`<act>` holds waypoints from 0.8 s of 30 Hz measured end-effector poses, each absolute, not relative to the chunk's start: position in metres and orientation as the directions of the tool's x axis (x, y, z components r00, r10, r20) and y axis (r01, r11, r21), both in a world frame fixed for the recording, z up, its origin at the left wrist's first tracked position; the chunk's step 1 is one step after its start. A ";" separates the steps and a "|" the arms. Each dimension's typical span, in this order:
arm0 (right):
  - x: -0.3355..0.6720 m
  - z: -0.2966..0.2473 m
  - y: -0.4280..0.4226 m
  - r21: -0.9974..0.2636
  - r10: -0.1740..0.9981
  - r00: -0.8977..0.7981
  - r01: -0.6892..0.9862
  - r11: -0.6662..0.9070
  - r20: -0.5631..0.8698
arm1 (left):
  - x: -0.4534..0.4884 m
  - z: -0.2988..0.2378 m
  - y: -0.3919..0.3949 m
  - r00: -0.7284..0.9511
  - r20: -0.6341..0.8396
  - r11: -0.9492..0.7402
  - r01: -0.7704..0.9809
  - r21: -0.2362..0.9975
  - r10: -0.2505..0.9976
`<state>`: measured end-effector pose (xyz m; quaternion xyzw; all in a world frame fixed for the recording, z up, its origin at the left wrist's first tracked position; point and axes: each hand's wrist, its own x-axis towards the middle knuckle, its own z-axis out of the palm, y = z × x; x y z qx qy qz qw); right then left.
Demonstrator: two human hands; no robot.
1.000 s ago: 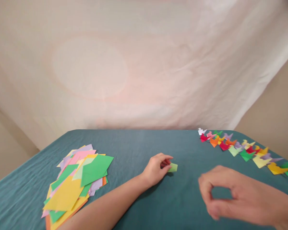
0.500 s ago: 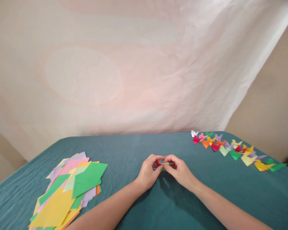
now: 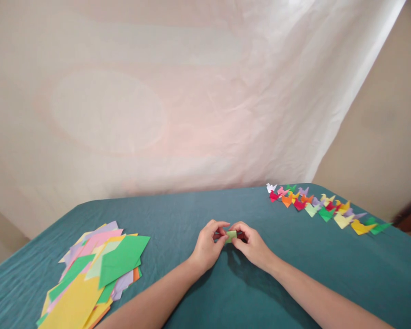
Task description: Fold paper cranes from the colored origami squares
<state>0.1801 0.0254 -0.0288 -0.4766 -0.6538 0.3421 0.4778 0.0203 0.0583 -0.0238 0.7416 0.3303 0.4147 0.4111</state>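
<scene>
Left hand (image 3: 207,246) and right hand (image 3: 254,246) meet low over the tabletop (image 3: 178,210), fingertips of both pinched shut on a small green fold (image 3: 230,236) held between them. Loose sheets (image 3: 99,269) lie well off the left hand, paper birds (image 3: 322,208) beyond the right. So tiny a piece could slip or crease askew if either pinch shifts

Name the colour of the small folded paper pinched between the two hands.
Light green; the folded paper shows best in the head view.
</scene>
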 end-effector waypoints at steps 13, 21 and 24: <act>0.181 -0.029 0.026 -0.896 0.956 -0.090 0.333 0.293 0.279 | 0.021 -0.027 0.071 0.365 0.176 -0.168 -0.052 0.984 0.914; 0.179 -0.028 0.023 -0.879 0.959 -0.120 0.383 0.285 0.258 | 0.018 -0.019 0.067 0.433 0.195 -0.241 0.053 0.969 0.880; 0.178 -0.029 0.023 -0.862 0.949 -0.147 0.397 0.314 0.278 | 0.018 -0.018 0.067 0.447 0.232 -0.308 0.102 0.946 0.864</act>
